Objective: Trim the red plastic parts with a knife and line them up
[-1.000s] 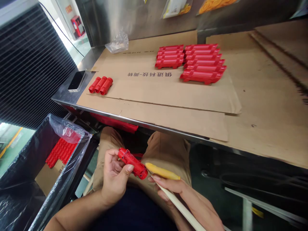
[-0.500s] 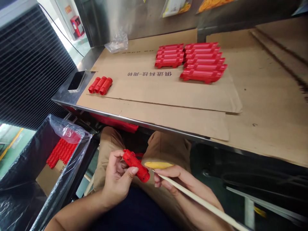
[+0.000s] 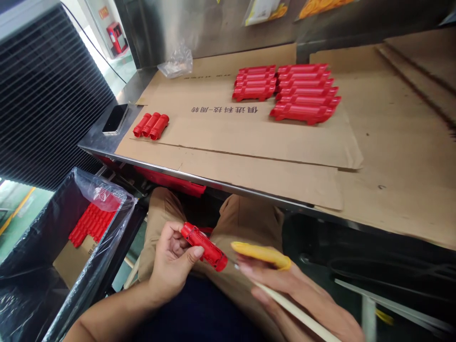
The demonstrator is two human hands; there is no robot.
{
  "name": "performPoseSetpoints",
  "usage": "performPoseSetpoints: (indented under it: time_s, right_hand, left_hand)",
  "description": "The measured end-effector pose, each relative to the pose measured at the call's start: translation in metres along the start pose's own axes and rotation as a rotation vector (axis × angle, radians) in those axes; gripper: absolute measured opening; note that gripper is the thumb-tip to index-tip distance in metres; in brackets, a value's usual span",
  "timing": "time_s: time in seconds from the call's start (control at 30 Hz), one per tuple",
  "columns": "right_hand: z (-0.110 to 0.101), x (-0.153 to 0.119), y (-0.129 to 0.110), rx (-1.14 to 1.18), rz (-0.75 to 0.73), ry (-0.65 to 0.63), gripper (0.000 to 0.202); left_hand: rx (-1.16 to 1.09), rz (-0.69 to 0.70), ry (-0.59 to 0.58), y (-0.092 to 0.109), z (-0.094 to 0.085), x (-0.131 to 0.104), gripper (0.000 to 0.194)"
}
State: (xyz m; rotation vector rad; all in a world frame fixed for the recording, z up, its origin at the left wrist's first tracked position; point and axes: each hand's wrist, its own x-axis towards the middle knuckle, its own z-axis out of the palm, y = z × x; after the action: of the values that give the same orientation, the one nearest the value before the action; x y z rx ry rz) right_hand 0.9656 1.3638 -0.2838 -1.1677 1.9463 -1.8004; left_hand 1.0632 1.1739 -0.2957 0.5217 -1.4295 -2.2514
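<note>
A red plastic tube (image 3: 208,249) with dark slots is gripped in my left hand (image 3: 176,259), thumb pressed along its side, above my lap. My right hand (image 3: 278,280) is closed on a thin pale stick (image 3: 295,308), whose dark metal tip points at the tube's right end. One finger of that hand wears a yellow finger cover (image 3: 261,254). Whether the tip touches the tube I cannot tell.
Cardboard (image 3: 228,137) covers the metal bench. Three short red tubes (image 3: 151,126) lie at the left, near a phone (image 3: 116,118). Several longer red parts (image 3: 306,99) lie in two stacks farther back. A plastic-lined bin (image 3: 123,213) with red parts stands at the lower left.
My right hand has moved slightly right, and more of the yellow finger cover shows. The red tube has turned a little in my left hand. The view has shifted slightly.
</note>
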Motion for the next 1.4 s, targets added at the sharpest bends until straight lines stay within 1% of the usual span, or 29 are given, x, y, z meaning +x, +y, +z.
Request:
performPoseSetpoints:
  time_s: [0.03, 0.07, 0.1, 0.2, 0.27, 0.43, 0.6, 0.8, 0.93, 1.07, 1.2, 1.3, 1.4]
  right_hand:
    - [0.003, 0.003, 0.001, -0.163, -0.075, 0.059, 0.026]
    - [0.007, 0.006, 0.001, -0.261, -0.125, 0.087, 0.03]
    - [0.013, 0.007, 0.001, -0.294, -0.169, 0.09, 0.032]
    - [0.029, 0.009, 0.0, -0.292, -0.241, 0.104, 0.037]
    - [0.035, 0.009, 0.0, -0.295, -0.275, 0.131, 0.039]
    - [0.035, 0.011, 0.004, -0.299, -0.343, 0.121, 0.036]
    - [0.034, 0.01, 0.005, -0.29, -0.329, 0.131, 0.037]
    - [0.038, 0.011, 0.003, -0.254, -0.281, 0.138, 0.035]
    - [0.038, 0.009, 0.002, -0.268, -0.274, 0.141, 0.035]
    - [0.035, 0.01, -0.001, -0.251, -0.253, 0.121, 0.041]
    - [0.034, 0.014, -0.001, -0.234, -0.279, 0.119, 0.042]
    - [0.034, 0.014, -0.001, -0.233, -0.275, 0.118, 0.04]
    - [0.037, 0.011, -0.001, -0.269, -0.27, 0.147, 0.036]
  left_hand:
    - [-0.009, -0.013, -0.015, 0.001, 0.001, 0.0, 0.028]
    - [-0.018, -0.025, -0.035, 0.002, 0.002, -0.001, 0.028]
    - [-0.026, -0.032, -0.054, 0.002, 0.003, -0.002, 0.027]
    - [-0.032, -0.029, -0.099, 0.004, 0.005, -0.005, 0.027]
    - [-0.029, -0.017, -0.107, 0.004, 0.005, -0.006, 0.026]
    - [-0.044, -0.021, -0.115, 0.003, 0.005, -0.006, 0.023]
    - [-0.06, -0.005, -0.123, 0.0, 0.005, -0.005, 0.024]
    - [-0.009, -0.009, -0.079, -0.001, 0.004, -0.007, 0.023]
    - [0.021, -0.027, -0.057, -0.001, 0.004, -0.008, 0.024]
    - [0.03, -0.033, -0.064, 0.0, 0.004, -0.007, 0.027]
    - [0.008, -0.021, -0.076, 0.0, 0.004, -0.006, 0.026]
    - [-0.007, -0.017, -0.074, 0.0, 0.005, -0.006, 0.024]
    - [-0.014, -0.002, -0.071, -0.001, 0.007, -0.007, 0.024]
